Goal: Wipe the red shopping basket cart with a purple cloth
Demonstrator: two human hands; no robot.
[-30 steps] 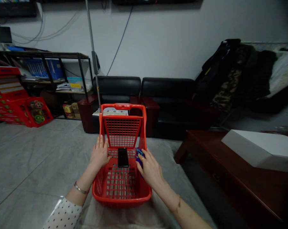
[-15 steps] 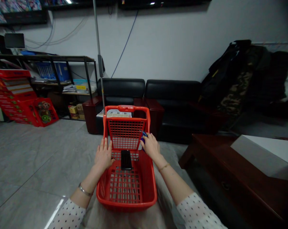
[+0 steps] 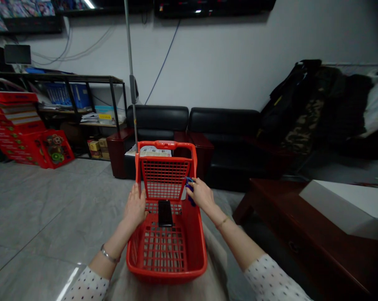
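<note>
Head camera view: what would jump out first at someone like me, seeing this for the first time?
Most likely the bright red plastic shopping basket in the middle, with a black phone lying inside it. Next, the right hand at the basket's right side, its fingers around a small blue item too covered to identify. At the far left, a stack of red boxes stands beside the shelf.

We record one head-worn view, facing forward and pitched down, close above the red plastic lattice basket (image 3: 166, 276) at lower centre; farther off, we note black leather seats (image 3: 224, 127) and a pale grey wall (image 3: 223, 54).
</note>
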